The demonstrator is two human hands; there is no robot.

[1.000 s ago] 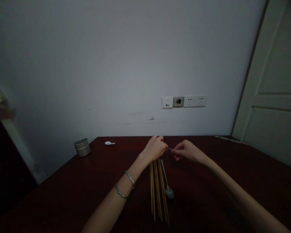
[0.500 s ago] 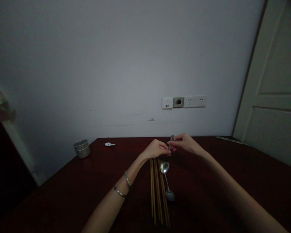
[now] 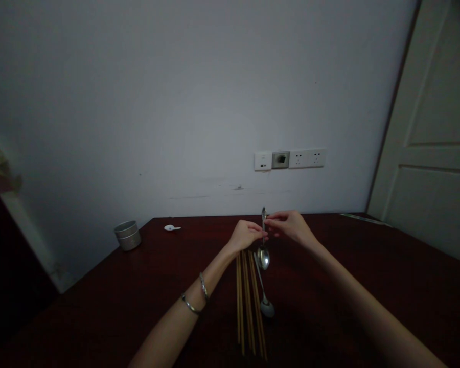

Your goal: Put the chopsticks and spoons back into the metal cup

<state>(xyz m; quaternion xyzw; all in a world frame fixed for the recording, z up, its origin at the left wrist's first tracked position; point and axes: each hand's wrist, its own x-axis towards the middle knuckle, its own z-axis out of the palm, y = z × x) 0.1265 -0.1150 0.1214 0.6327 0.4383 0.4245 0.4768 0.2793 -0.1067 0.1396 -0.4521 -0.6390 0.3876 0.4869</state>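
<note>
A metal spoon (image 3: 263, 258) is held upright, bowl down, above the dark red table. My left hand (image 3: 245, 236) pinches the middle of its handle. My right hand (image 3: 291, 225) is closed at the handle's upper part, thumb and index finger against it. Below my hands several wooden chopsticks (image 3: 248, 306) lie side by side, pointing away from me. A second metal spoon (image 3: 267, 308) lies just right of them, its bowl towards me. The held spoon's bowl hangs over the far end of that spoon's handle.
A grey metal cup (image 3: 128, 236) stands at the table's left edge. A small white spoon (image 3: 172, 228) lies near the back of the table (image 3: 329, 296). Behind the table is a wall with sockets (image 3: 306, 158), and a pale door (image 3: 437, 194) is at the right.
The held spoon has turned more upright, its bowl swinging slightly right and its handle top left. My right hand's fingers have shifted a little left with it. The view has moved slightly.
</note>
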